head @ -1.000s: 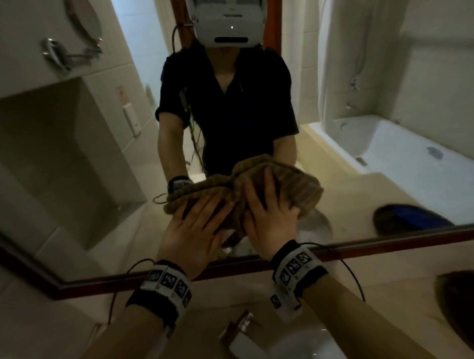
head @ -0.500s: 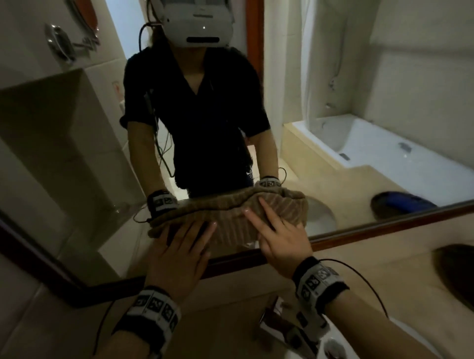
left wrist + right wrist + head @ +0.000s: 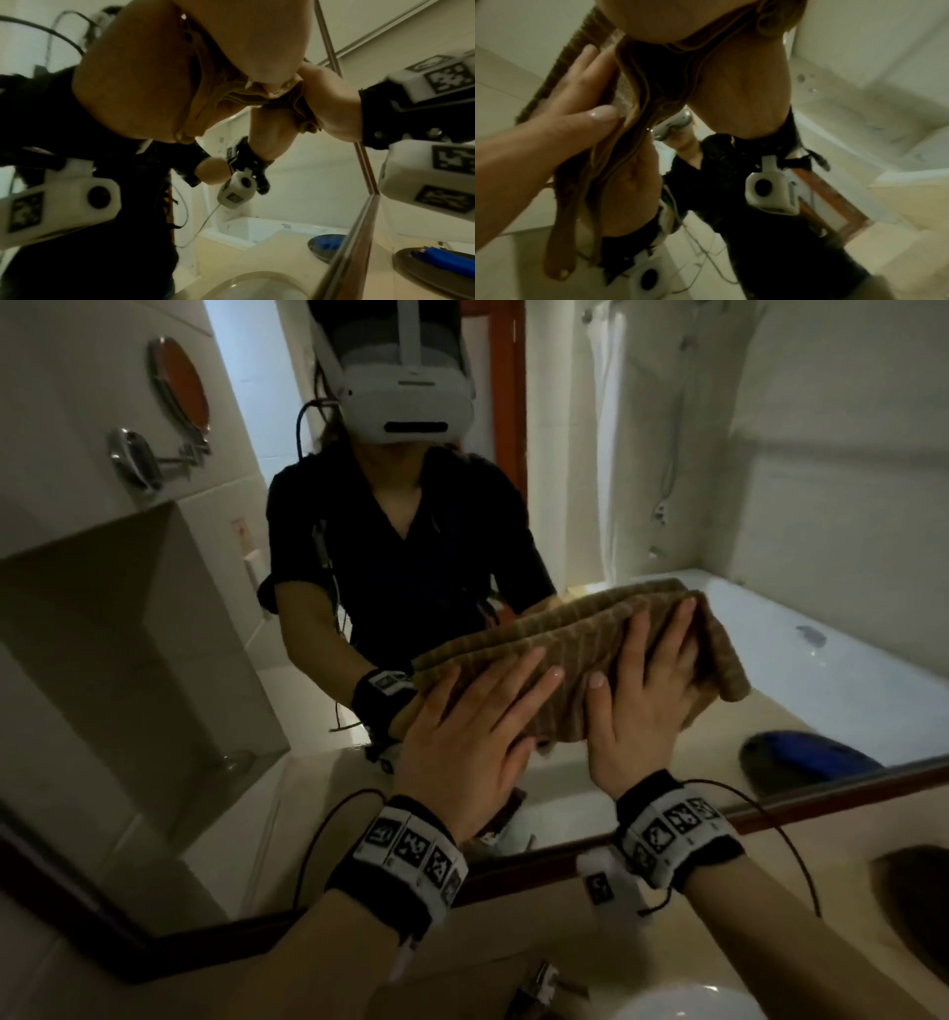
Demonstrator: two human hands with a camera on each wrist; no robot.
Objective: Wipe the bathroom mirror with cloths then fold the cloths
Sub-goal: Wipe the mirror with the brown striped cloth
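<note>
A brown ribbed cloth [image 3: 575,634] lies bunched flat against the bathroom mirror [image 3: 154,634], low and right of centre. My left hand [image 3: 472,711] presses its left part with straight, spread fingers. My right hand [image 3: 642,690] presses its right part the same way, beside the left. In the left wrist view the cloth [image 3: 246,97] is squeezed between my palm [image 3: 154,71] and the glass. The right wrist view shows the cloth's folds [image 3: 634,113] hanging below my left hand's fingers [image 3: 572,113]. The mirror reflects me and both wrist cameras.
A wooden frame [image 3: 847,783] borders the mirror's bottom edge. Below it lie the beige counter, a faucet [image 3: 544,988] and a white basin [image 3: 683,1004]. A dark dish [image 3: 437,261] holding something blue sits at the right. A bathtub and a round wall mirror [image 3: 179,387] appear reflected.
Both hands have slid the cloth up and to the right from the mirror's bottom edge. The cloth now slants upward to the right, and my head view has tilted.
</note>
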